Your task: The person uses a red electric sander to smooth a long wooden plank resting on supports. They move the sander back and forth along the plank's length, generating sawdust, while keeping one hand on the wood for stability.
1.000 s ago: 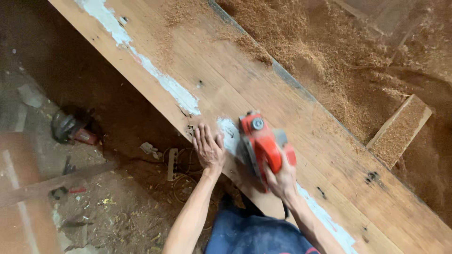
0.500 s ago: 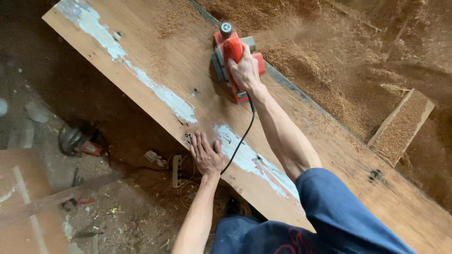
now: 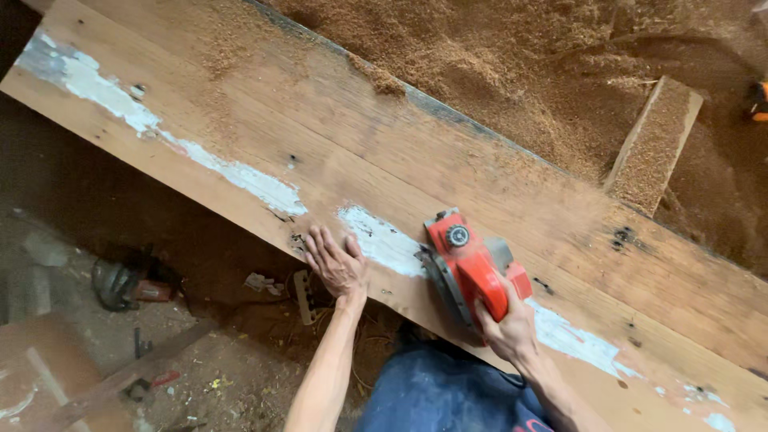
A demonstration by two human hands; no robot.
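- The right hand (image 3: 510,328) is clenched round the rear handle of a red electric hand planer with a grey base (image 3: 468,268); the fingers wrap the grip from behind, and the wrist runs down toward the lower edge of the view.
- The planer sits flat on a long, wide brown wooden plank (image 3: 448,172), close to the plank's near edge; its round silver knob points up toward the far side, and its front end lies just beside a patch of white paint.
- The left hand (image 3: 336,262) holds nothing; it lies open, palm down, fingers spread, pressed on the near edge of the plank, a little to the left of the planer.
- A broken strip of white and grey paint (image 3: 240,178) runs along the near side of the plank (bare wood shows between the patches); small dark knots and nail marks dot the surface.
- Beyond the far edge lies a deep heap of tan wood shavings (image 3: 512,72); a short wooden block dusted with sawdust (image 3: 652,144) leans in it, well apart from the hands.
- Below the plank, on the dirt floor, a dark power tool with a round guard (image 3: 120,282) lies among scraps; the person's blue clothing (image 3: 436,396) shows at the bottom.
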